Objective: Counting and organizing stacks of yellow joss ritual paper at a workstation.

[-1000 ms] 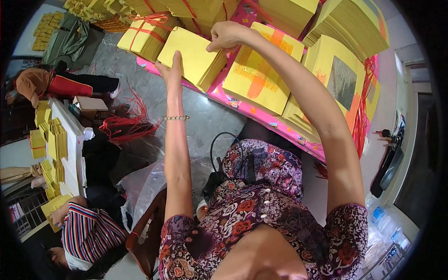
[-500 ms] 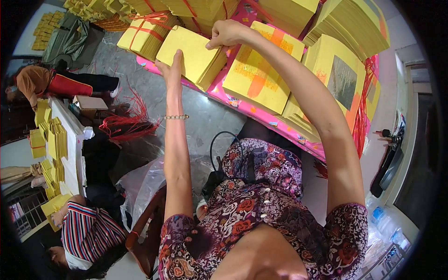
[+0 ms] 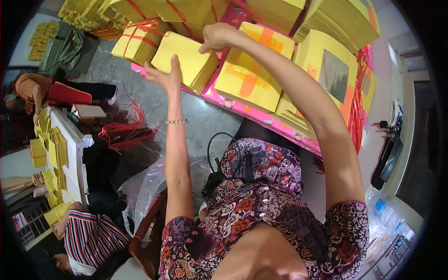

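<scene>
A loose stack of yellow paper lies at the near left edge of a table with a pink patterned cover. My left hand is at its near left side, thumb up and fingers spread, open. At the stack's far right corner is my right hand, with its fingers curled in and the thumb and fingertips closed on the paper edge. Left of the stack sits a yellow paper bundle tied with red string. To its right stands a larger yellow stack with orange printing.
More yellow stacks crowd the table's far side. Red strings hang at its right end, and others lie lower left. A clear plastic bag is beside my left arm. Two people work at a white table on the left.
My left hand's fingers have spread and come away from the stack's left edge. The right hand stays at the far right corner. The whole view has shifted slightly.
</scene>
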Demonstrator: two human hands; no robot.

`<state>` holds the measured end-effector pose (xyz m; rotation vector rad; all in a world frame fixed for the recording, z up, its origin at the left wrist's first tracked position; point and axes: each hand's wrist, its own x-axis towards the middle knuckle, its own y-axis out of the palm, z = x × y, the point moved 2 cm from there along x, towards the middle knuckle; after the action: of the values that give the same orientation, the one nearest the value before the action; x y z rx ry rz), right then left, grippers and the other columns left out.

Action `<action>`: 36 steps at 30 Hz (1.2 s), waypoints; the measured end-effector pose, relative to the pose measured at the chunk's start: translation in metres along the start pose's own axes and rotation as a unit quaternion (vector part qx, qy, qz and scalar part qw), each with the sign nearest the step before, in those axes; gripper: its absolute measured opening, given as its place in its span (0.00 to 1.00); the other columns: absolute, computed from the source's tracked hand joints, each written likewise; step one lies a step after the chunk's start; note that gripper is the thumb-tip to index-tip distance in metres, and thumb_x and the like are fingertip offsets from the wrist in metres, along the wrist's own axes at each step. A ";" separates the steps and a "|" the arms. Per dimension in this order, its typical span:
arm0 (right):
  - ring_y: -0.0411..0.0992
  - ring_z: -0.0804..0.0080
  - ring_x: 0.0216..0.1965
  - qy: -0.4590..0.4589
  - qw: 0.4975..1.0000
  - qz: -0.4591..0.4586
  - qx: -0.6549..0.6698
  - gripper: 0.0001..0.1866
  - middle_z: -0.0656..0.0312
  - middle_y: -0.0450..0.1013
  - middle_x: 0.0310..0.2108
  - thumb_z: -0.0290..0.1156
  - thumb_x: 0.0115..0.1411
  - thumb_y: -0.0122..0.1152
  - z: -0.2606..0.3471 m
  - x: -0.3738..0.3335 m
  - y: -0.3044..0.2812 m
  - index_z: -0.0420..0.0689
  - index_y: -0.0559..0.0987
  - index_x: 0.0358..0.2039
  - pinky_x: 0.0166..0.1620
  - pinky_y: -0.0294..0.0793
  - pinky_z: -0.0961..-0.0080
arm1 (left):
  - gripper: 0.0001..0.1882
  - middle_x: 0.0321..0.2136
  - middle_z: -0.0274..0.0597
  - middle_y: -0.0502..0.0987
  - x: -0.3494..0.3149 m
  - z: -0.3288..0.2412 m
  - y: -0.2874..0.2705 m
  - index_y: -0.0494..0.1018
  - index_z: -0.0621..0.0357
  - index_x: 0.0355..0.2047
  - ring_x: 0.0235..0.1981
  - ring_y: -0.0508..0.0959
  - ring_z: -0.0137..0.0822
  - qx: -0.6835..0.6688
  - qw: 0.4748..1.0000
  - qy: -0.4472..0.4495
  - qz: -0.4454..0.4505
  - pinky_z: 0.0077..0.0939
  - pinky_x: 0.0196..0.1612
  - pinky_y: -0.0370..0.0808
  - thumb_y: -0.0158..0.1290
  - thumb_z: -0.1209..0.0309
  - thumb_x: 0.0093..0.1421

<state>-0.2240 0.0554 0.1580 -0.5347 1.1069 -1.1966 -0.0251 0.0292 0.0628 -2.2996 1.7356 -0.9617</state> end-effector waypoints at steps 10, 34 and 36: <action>0.74 0.63 0.25 -0.155 0.964 -0.216 0.032 0.20 0.57 0.74 0.20 0.48 0.53 0.59 -0.019 -0.120 -0.068 0.41 0.78 0.25 0.31 0.72 0.67 | 0.26 0.45 0.56 0.63 0.012 0.006 -0.011 0.70 0.54 0.46 0.50 0.61 0.51 0.086 0.986 0.142 -0.018 0.47 0.54 0.55 0.60 0.55 0.50; 0.73 0.57 0.44 0.073 0.911 -0.405 0.027 0.22 0.52 0.75 0.41 0.48 0.59 0.52 -0.248 -0.236 -0.046 0.44 0.76 0.45 0.47 0.69 0.64 | 0.30 0.50 0.46 0.67 -0.170 -0.206 -0.033 0.69 0.53 0.50 0.52 0.68 0.42 -0.190 0.841 0.307 0.402 0.32 0.49 0.69 0.65 0.69 0.46; 0.73 0.56 0.43 0.060 0.908 -0.411 0.042 0.22 0.51 0.75 0.40 0.47 0.59 0.52 -0.247 -0.239 -0.043 0.43 0.76 0.44 0.46 0.70 0.64 | 0.28 0.49 0.45 0.67 -0.171 -0.206 -0.031 0.70 0.54 0.49 0.51 0.69 0.41 -0.197 0.843 0.298 0.402 0.32 0.48 0.69 0.64 0.70 0.46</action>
<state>-0.4550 0.3121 0.1849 -0.9181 0.9373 -2.0208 -0.1355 0.2507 0.1687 -1.1281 2.9986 -1.2467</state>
